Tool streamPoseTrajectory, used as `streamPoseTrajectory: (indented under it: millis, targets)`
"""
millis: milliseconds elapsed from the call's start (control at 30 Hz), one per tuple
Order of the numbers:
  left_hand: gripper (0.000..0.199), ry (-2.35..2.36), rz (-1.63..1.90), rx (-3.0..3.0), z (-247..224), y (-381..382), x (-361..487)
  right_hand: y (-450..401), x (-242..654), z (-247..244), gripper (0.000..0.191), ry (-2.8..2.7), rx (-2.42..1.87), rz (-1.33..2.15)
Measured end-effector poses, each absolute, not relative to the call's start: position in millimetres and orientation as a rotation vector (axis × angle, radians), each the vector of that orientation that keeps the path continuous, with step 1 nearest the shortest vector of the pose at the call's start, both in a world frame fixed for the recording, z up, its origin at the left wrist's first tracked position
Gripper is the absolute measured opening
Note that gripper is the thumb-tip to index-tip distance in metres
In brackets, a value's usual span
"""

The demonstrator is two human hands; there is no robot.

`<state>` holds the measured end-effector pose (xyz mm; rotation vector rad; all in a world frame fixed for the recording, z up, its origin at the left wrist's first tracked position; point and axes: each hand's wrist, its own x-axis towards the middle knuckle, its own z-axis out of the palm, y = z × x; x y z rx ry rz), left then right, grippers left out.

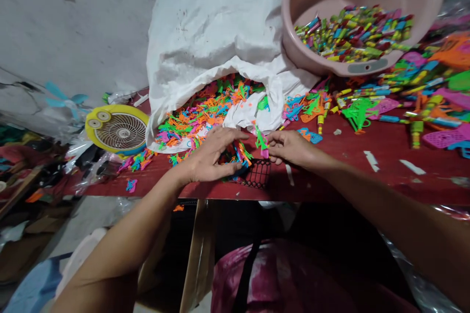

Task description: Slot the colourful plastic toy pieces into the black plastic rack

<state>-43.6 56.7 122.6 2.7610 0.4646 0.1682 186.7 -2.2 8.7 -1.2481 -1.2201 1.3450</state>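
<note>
My left hand (215, 154) is curved over a small black mesh basket (259, 173), thumb and fingers apart. Small plastic pieces (243, 152) in orange, green and blue lie in the basket, just beneath that hand. With thumb and fingertips pinched, my right hand (290, 148) holds a green and pink plastic piece (261, 141) above the basket's far right edge. Beyond both hands, a white sack (216, 14) lies with its mouth towards me, and a heap of bright plastic pieces (205, 102) spills from it.
A pink tub (290, 24) holding several colourful small tubes stands at the back right. Loose plastic toys (362, 115) spread along the right of the red table (341, 171). A yellow fan (121, 129) sits to the left, near a grey wall (106, 24).
</note>
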Motion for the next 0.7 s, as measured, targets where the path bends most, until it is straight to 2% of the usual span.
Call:
streamPoseTrajectory:
  millis: [100,200,467,700]
  targets:
    - [0.033,0.429,0.134,2.685,126,66,-42,-3,189,7,0.01,-1.198,-1.249,1.368]
    - [0.023,0.438,0.082,2.547,131,77,-40,-5,190,5,0.014,-1.182,-1.238,1.354]
    - [0.032,0.355,0.062,2.361,135,92,-28,-6,181,5,0.022,-1.156,-1.258,1.329]
    - [0.024,0.418,0.014,2.497,142,90,-30,3,172,5,0.01,-1.233,-1.305,1.216]
